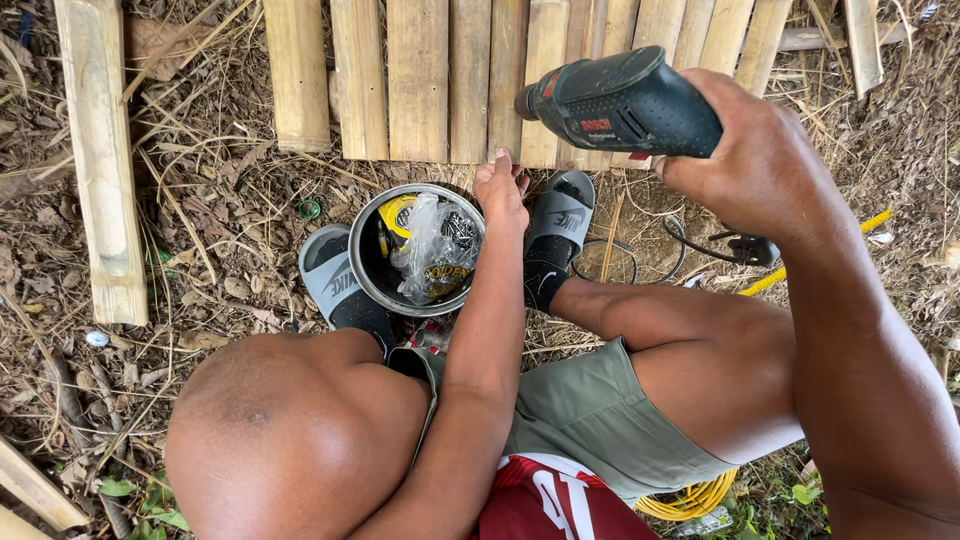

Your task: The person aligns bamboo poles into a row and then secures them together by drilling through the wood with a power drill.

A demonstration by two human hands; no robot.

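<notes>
Two hands: both belong to the person crouching, seen from above.
Right hand (755, 165): closed tight around the grip of a dark green power drill (620, 100), upper right of the frame.
Drill: held level, its nose pointing left, over the near edge of the bamboo slat panel (450, 75); whether the tip touches a slat cannot be told.
Left hand (500, 190): fingers stretched out and loosely together, holding nothing, fingertips at the lower edge of the slats, centre of the frame.
Slat panel: pale split bamboo strips laid side by side, running up and out of the top of the frame.
Metal bowl (365, 260): round, on the ground just left of the left hand, holding a clear plastic bag (435, 250) and a yellow tape measure (398, 215).
Feet: in grey slides (560, 215) either side of the bowl.
Ground: dry leaves and straw; a loose wooden plank (100, 160) at upper left; a black cable (700, 245) and coiled yellow cord (690, 497) at right.
</notes>
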